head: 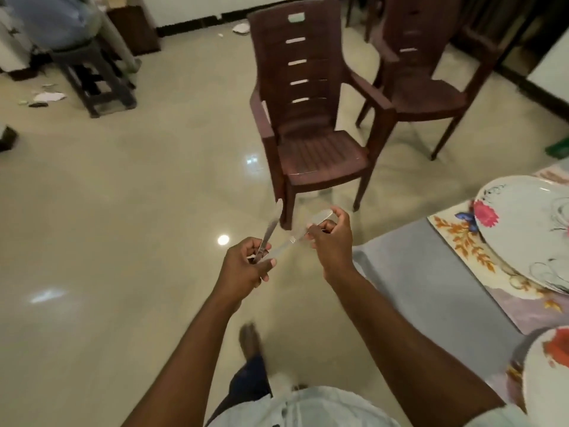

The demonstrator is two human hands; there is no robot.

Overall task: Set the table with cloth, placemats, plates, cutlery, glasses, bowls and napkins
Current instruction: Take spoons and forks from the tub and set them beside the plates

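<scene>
Shiny steel cutlery, knife [271, 232] pinched in left hand [246, 266], spoon [320, 218] in right hand [331, 241] grip, mid-air beside grey-clothed surface [431, 272]; guessing sorting pieces before laying by floral plate [523, 229].

Table [431, 272] at right; plate [523, 229] on placemat [462, 241] on cloth [409, 266]. Second plate [548, 374] nearer. Two chairs [311, 118] ahead, stool [89, 75] far left.

Two brown plastic chairs [311, 118] stand on a glossy cream floor [123, 195].
</scene>
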